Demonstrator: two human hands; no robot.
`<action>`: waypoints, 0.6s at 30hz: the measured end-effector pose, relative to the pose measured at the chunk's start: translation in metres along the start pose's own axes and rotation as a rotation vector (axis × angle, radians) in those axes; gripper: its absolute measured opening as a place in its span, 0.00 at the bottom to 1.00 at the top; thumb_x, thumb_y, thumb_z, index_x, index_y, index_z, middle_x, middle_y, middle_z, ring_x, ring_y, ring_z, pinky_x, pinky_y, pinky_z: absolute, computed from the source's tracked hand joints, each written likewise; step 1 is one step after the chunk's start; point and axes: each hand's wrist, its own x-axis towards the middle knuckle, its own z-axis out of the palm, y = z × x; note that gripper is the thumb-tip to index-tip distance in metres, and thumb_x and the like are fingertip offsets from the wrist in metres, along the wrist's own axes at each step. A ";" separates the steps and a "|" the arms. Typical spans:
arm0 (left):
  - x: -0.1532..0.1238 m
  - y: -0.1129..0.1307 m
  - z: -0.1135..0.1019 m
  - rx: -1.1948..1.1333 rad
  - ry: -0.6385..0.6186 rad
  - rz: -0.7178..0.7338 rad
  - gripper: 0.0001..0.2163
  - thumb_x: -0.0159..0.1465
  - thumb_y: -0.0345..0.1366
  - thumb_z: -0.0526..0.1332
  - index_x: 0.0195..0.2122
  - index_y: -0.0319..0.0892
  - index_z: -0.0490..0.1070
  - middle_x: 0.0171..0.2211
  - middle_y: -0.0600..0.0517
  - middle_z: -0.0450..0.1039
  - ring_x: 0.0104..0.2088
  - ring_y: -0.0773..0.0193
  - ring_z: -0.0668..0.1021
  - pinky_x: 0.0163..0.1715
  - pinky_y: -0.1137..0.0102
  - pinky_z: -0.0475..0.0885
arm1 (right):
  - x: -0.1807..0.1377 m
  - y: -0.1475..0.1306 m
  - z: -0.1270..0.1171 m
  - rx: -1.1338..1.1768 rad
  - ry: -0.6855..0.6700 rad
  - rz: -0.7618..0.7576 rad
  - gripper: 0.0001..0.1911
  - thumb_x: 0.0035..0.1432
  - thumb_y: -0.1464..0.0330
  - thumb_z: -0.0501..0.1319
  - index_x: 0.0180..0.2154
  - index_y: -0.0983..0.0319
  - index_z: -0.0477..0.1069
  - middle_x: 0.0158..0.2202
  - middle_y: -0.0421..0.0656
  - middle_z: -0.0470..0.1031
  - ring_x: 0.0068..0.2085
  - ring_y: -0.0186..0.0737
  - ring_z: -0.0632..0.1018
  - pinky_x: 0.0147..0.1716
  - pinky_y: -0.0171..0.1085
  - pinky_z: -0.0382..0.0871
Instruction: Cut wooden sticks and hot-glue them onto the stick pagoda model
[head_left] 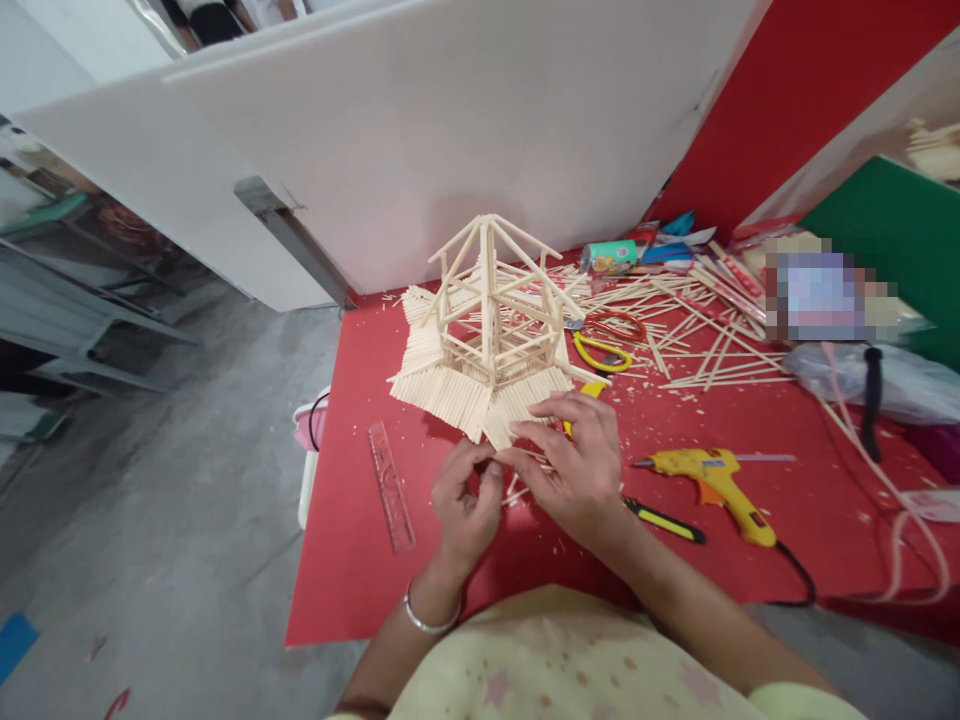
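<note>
A pavilion-like model of thin wooden sticks [446, 398] stands on the red table, with slatted panels around its base and an open frame rising to a peak. At its near corner, my left hand [469, 495] is closed, thumb and fingers pinched together; what lies between them is too small to make out. My right hand [581, 460] reaches in from the right, its fingers bent over the edge of the near slatted panel [536, 392]. Its thumb side meets the left fingertips at the corner. A few loose sticks [514, 492] lie beneath the hands.
Right of the hands are a yellow glue gun [705, 468], a box cutter [664, 521] and yellow-handled scissors [602, 355]. Loose sticks [720, 345] are heaped behind, near a green can [611, 257]. A clear ruler [391, 488] lies left. A white partition [450, 120] borders the back.
</note>
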 end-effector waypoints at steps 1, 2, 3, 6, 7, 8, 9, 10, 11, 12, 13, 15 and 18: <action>0.000 0.000 0.000 0.000 -0.002 -0.006 0.04 0.65 0.31 0.61 0.36 0.42 0.76 0.29 0.51 0.74 0.30 0.64 0.75 0.31 0.71 0.71 | 0.000 0.000 0.000 0.001 0.000 -0.001 0.16 0.56 0.70 0.70 0.46 0.56 0.74 0.47 0.45 0.75 0.53 0.47 0.74 0.57 0.51 0.69; 0.000 0.000 0.000 -0.001 -0.004 -0.011 0.04 0.65 0.31 0.61 0.36 0.42 0.76 0.29 0.51 0.74 0.31 0.64 0.75 0.31 0.70 0.71 | 0.000 0.000 0.000 0.002 0.000 -0.003 0.16 0.56 0.70 0.70 0.46 0.56 0.74 0.47 0.45 0.75 0.53 0.47 0.74 0.57 0.51 0.69; 0.000 0.000 0.000 -0.005 -0.003 -0.013 0.04 0.65 0.31 0.61 0.36 0.42 0.76 0.29 0.51 0.74 0.31 0.64 0.75 0.32 0.70 0.71 | 0.000 0.000 0.000 0.002 0.002 -0.005 0.15 0.56 0.70 0.70 0.46 0.56 0.74 0.47 0.45 0.75 0.53 0.47 0.74 0.57 0.51 0.69; -0.001 0.000 0.000 -0.008 -0.009 -0.013 0.05 0.65 0.31 0.61 0.37 0.42 0.77 0.30 0.51 0.74 0.31 0.64 0.75 0.32 0.70 0.71 | 0.000 0.001 0.000 0.001 0.007 -0.005 0.15 0.56 0.70 0.70 0.46 0.56 0.74 0.47 0.45 0.75 0.53 0.48 0.74 0.57 0.51 0.69; -0.001 0.000 0.000 -0.007 -0.008 -0.012 0.05 0.65 0.31 0.61 0.37 0.42 0.76 0.30 0.51 0.74 0.31 0.64 0.75 0.32 0.70 0.71 | 0.000 0.001 0.000 0.001 0.006 -0.004 0.15 0.56 0.69 0.70 0.46 0.56 0.74 0.47 0.45 0.75 0.53 0.48 0.74 0.57 0.52 0.70; -0.001 0.000 0.000 -0.006 -0.008 -0.011 0.05 0.65 0.30 0.61 0.37 0.42 0.76 0.29 0.51 0.74 0.31 0.64 0.75 0.32 0.70 0.71 | 0.000 0.001 0.000 0.002 0.004 -0.002 0.15 0.57 0.69 0.70 0.46 0.55 0.74 0.47 0.45 0.75 0.53 0.48 0.74 0.57 0.52 0.70; -0.001 0.000 0.000 -0.007 -0.005 -0.009 0.05 0.65 0.30 0.61 0.37 0.42 0.76 0.29 0.51 0.74 0.31 0.64 0.75 0.32 0.70 0.71 | 0.000 0.001 0.000 0.002 0.003 0.000 0.15 0.57 0.68 0.70 0.46 0.55 0.74 0.47 0.45 0.75 0.53 0.48 0.74 0.56 0.52 0.70; -0.001 0.001 0.000 -0.011 -0.001 -0.006 0.05 0.65 0.30 0.61 0.37 0.42 0.76 0.30 0.52 0.74 0.31 0.65 0.75 0.32 0.71 0.71 | 0.000 0.001 0.000 0.002 0.004 0.000 0.15 0.57 0.68 0.70 0.46 0.55 0.74 0.47 0.45 0.75 0.53 0.48 0.74 0.56 0.52 0.70; -0.001 0.001 0.000 -0.016 0.002 -0.005 0.05 0.65 0.29 0.61 0.37 0.42 0.76 0.30 0.52 0.74 0.31 0.65 0.75 0.32 0.71 0.71 | 0.000 0.001 0.000 0.001 0.003 -0.001 0.15 0.57 0.68 0.70 0.46 0.55 0.74 0.47 0.45 0.75 0.53 0.48 0.74 0.56 0.52 0.70; -0.001 0.001 0.000 -0.020 0.004 -0.003 0.05 0.65 0.29 0.61 0.37 0.42 0.76 0.30 0.52 0.74 0.31 0.65 0.75 0.32 0.71 0.71 | 0.000 0.000 0.000 0.001 0.003 -0.002 0.15 0.56 0.68 0.71 0.46 0.56 0.74 0.47 0.45 0.75 0.53 0.48 0.74 0.56 0.52 0.70; -0.001 0.001 0.000 -0.022 0.005 -0.003 0.05 0.64 0.29 0.61 0.37 0.42 0.76 0.30 0.52 0.74 0.31 0.65 0.75 0.32 0.71 0.71 | 0.000 0.000 0.000 0.002 0.003 -0.003 0.15 0.56 0.68 0.71 0.46 0.56 0.74 0.47 0.45 0.75 0.53 0.48 0.74 0.56 0.52 0.70; -0.001 0.001 0.001 -0.023 0.008 -0.005 0.05 0.64 0.29 0.61 0.37 0.42 0.77 0.30 0.52 0.74 0.31 0.65 0.75 0.32 0.71 0.71 | 0.000 0.000 0.000 0.006 0.001 -0.006 0.16 0.56 0.67 0.71 0.46 0.57 0.74 0.47 0.46 0.75 0.53 0.49 0.74 0.56 0.52 0.70; 0.000 0.001 0.001 -0.016 0.009 -0.006 0.04 0.65 0.30 0.61 0.37 0.42 0.77 0.29 0.52 0.74 0.30 0.64 0.75 0.31 0.71 0.71 | 0.000 0.000 -0.001 0.007 0.001 -0.006 0.15 0.56 0.66 0.71 0.46 0.57 0.75 0.47 0.46 0.75 0.53 0.48 0.74 0.56 0.52 0.70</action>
